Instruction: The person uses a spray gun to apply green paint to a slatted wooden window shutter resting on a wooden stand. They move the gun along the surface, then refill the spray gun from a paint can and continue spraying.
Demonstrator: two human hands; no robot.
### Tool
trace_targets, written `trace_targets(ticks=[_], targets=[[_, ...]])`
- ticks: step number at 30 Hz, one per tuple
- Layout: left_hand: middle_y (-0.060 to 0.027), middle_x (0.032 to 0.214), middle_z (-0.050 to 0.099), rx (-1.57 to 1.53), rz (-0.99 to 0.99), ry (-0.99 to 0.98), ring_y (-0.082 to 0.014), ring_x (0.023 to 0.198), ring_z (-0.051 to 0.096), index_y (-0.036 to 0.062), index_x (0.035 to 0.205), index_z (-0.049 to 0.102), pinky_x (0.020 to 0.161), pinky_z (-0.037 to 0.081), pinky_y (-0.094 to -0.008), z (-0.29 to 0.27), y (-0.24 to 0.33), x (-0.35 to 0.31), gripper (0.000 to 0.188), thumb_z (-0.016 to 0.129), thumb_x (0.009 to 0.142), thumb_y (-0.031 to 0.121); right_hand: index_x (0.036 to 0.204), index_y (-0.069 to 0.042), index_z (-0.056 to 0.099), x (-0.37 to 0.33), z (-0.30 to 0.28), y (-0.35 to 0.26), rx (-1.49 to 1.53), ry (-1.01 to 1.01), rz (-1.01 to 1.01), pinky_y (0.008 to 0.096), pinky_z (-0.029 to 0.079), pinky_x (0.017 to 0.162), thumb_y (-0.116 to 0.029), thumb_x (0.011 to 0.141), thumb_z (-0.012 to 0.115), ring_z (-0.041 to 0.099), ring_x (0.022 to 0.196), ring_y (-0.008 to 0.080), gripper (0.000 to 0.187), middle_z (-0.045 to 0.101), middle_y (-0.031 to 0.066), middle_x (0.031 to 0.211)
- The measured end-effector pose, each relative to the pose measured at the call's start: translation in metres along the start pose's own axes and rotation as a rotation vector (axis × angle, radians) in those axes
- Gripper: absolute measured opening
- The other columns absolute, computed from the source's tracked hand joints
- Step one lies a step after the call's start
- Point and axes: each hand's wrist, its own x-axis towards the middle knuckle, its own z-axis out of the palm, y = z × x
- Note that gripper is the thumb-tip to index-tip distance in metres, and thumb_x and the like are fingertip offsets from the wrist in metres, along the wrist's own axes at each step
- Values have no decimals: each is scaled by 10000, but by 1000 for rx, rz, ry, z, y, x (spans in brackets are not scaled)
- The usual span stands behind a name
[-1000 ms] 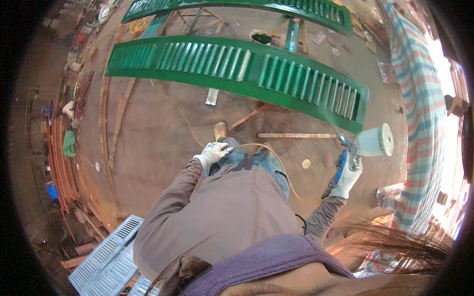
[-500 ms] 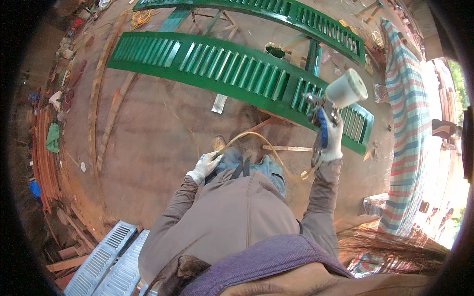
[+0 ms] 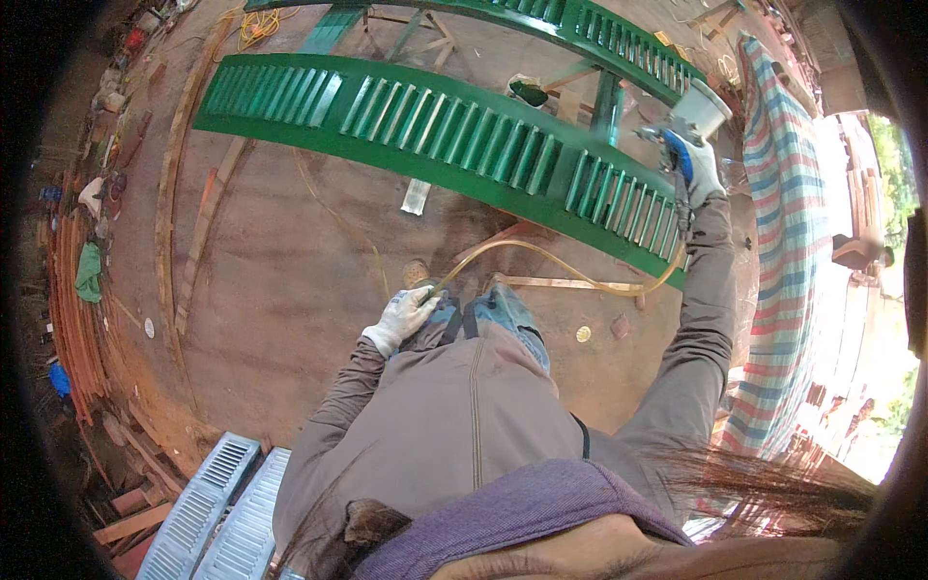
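A green louvered shutter panel lies across the view ahead of me. Over its right end my right hand, in a white glove, grips a spray gun with a pale cup on it. The gun points left along the panel, its nozzle slightly blurred. My left hand, gloved in white too, is closed around a yellowish hose near my lap. The hose arcs rightward from there to below the gun. Part of the panel's right end is hidden by my right arm.
Another green shutter panel lies behind, across wooden supports. A striped sheet hangs at the right. Grey louvered panels rest at lower left; stacked wood strips line the left side. A yellow coiled cord is at far left.
My right hand has carried the spray gun to the right and farther away, stretching the arm out. The hose has shifted rightward with it. My left hand keeps its hold on the hose.
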Motion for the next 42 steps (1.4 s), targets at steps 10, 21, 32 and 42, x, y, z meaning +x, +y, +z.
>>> trace_targets(ticks=[10, 21, 32, 42], targets=[[-197, 875, 639, 155, 87, -121, -378, 856, 623, 34, 1003, 641, 712, 482, -428, 58, 63, 50, 277, 556, 934, 288, 924, -36, 657, -12, -194, 35, -240, 303, 80, 273, 459, 460, -184, 793, 753, 543, 523, 102, 219, 602, 9, 677], [-187, 893, 667, 299, 224, -140, -374, 860, 634, 24, 1022, 653, 721, 497, -441, 103, 107, 81, 294, 602, 897, 285, 819, -38, 660, -16, -320, 66, -800, 597, 218, 318, 466, 437, -283, 745, 733, 579, 483, 149, 266, 611, 51, 627], [-209, 953, 661, 211, -19, -48, -384, 878, 632, 14, 1057, 647, 735, 500, -426, 42, 58, 33, 303, 576, 909, 269, 914, -37, 660, -8, -155, 26, -176, 246, 44, 269, 454, 453, -216, 819, 731, 556, 525, 110, 214, 614, 15, 701], [-217, 967, 672, 125, -80, 192, -375, 902, 649, -16, 1083, 632, 761, 507, -415, -10, 5, -22, 314, 590, 916, 246, 963, -26, 669, 41, 92, -31, 20, -141, -70, 257, 481, 500, -194, 839, 737, 578, 593, 95, 220, 630, 8, 758]])
